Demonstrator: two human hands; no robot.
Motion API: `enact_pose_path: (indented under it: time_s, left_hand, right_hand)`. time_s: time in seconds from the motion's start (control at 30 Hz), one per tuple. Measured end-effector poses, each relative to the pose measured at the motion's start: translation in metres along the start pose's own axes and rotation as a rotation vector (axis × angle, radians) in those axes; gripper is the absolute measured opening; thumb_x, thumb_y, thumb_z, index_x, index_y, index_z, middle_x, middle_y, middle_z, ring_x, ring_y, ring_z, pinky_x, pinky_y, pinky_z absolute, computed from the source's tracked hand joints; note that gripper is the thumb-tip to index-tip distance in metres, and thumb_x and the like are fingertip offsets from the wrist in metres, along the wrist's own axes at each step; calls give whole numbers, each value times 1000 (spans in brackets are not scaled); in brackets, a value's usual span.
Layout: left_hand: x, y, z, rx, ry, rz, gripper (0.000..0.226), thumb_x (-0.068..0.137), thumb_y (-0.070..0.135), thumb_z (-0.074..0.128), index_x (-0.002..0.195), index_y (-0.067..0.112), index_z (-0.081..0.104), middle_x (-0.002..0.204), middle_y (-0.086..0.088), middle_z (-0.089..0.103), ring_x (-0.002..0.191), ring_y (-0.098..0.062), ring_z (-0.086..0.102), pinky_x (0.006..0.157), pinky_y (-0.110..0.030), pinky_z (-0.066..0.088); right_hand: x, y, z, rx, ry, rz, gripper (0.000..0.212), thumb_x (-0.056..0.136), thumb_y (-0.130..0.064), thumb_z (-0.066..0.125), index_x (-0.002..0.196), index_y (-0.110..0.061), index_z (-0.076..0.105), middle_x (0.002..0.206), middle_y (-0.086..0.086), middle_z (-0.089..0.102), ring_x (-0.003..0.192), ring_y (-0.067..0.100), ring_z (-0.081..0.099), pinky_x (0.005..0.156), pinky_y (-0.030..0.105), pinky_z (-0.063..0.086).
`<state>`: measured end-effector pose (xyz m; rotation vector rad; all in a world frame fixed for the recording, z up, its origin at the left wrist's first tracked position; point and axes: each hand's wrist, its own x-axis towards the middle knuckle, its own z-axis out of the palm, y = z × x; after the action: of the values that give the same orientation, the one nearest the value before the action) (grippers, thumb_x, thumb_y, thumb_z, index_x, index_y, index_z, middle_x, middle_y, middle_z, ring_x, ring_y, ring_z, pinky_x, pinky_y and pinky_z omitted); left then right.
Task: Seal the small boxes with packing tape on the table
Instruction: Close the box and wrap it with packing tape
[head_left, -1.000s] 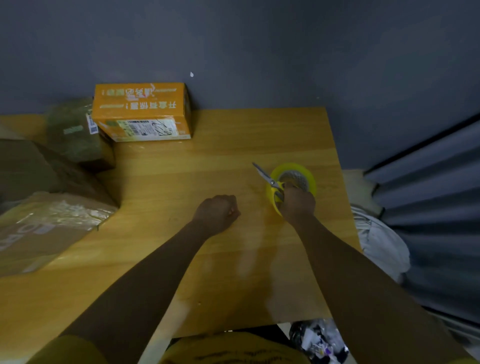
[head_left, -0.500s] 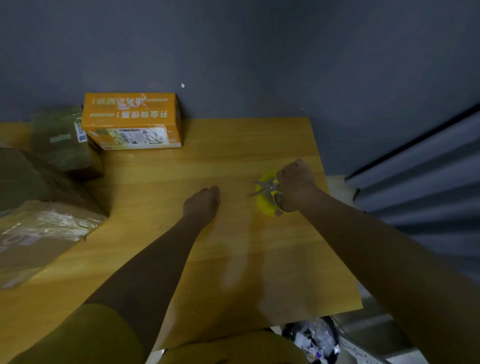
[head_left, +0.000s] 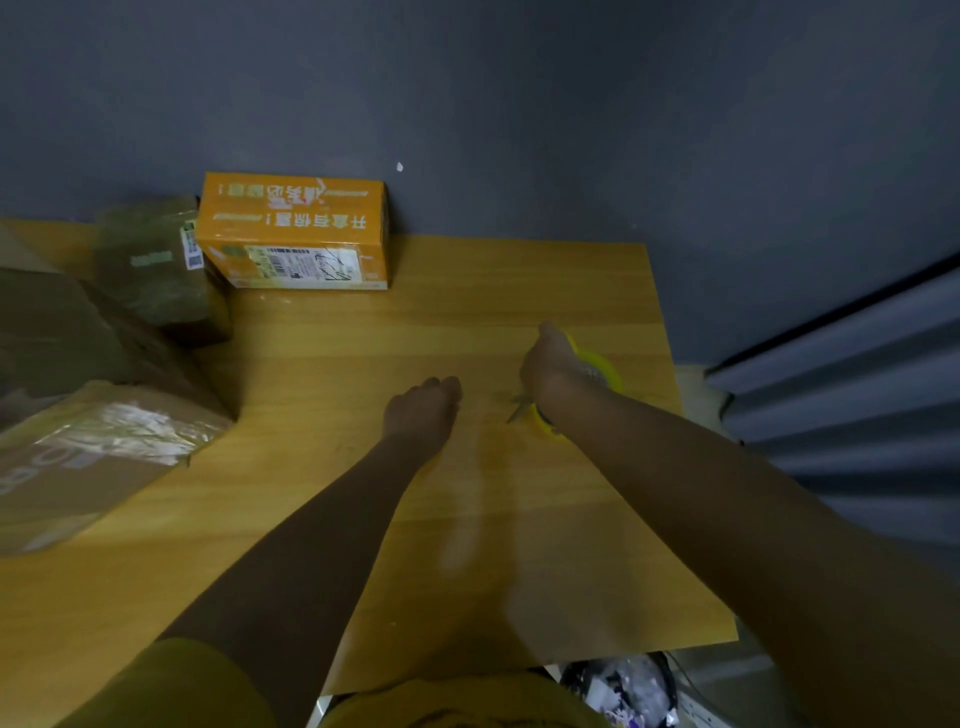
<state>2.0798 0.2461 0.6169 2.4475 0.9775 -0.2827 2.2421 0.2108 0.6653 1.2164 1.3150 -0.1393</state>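
A yellow roll of packing tape (head_left: 605, 366) is at the right side of the wooden table (head_left: 519, 545), mostly hidden behind my right hand (head_left: 548, 364), which grips it. The metal blades of a pair of scissors (head_left: 519, 408) stick out down-left from under that wrist. My left hand (head_left: 423, 410) rests on the table just left of it, fingers curled, holding nothing. An orange printed box (head_left: 296, 234) stands at the back against the wall, well beyond both hands. A small taped brownish box (head_left: 156, 265) sits to its left.
Larger cardboard boxes (head_left: 78, 457), one with shiny tape on top, crowd the table's left side. A grey wall runs behind the table. The table's right edge drops off beside a ribbed grey panel (head_left: 857, 389). A bin of rubbish (head_left: 618, 691) sits below the front edge.
My right hand has lifted and turned the tape roll with the scissors, whose blades now point down-left instead of up-left. My left hand stayed in place.
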Motion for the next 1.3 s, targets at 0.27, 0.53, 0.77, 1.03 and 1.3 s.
enact_pose_path:
  time_s: [0.27,0.53,0.77,1.03,1.3]
  left_hand:
    - [-5,-5,1,-18,15,-68,16,102,18,38,111,10,48,108,-11,55,89,-32,57,70,-37,45]
    - [-12,-2,1,-87,13,-65,16,101,21,40,110,10,47,108,-12,55,86,-32,57,70,-40,48]
    - [-12,11,5,-206,33,-35,18,101,26,41,112,12,48,110,-10,55,86,-31,57,69,-40,50]
    - [-20,21,-14,-355,80,3,9,99,14,39,102,12,47,98,-14,60,80,-31,58,69,-43,49]
    - [-60,20,-77,-649,328,-84,7,92,7,48,91,14,47,82,3,53,67,-13,52,58,-22,40]
  right_hand:
    - [-46,-9,11,393,99,60,32,99,-8,46,69,-20,44,66,-4,42,53,11,38,45,17,35]
    - [-60,-72,52,1024,131,258,35,102,-15,38,133,-19,52,75,-1,56,71,18,58,70,25,44]
    - [-59,-112,70,1355,193,372,36,104,-30,35,119,-7,58,125,10,60,120,27,56,93,32,44]
    - [-67,-89,69,1646,542,317,29,97,-18,48,120,-5,60,116,16,63,108,30,61,72,29,41]
    - [-75,-31,-6,2808,466,-93,54,84,-27,74,132,-16,52,113,-1,63,109,20,59,83,31,46]
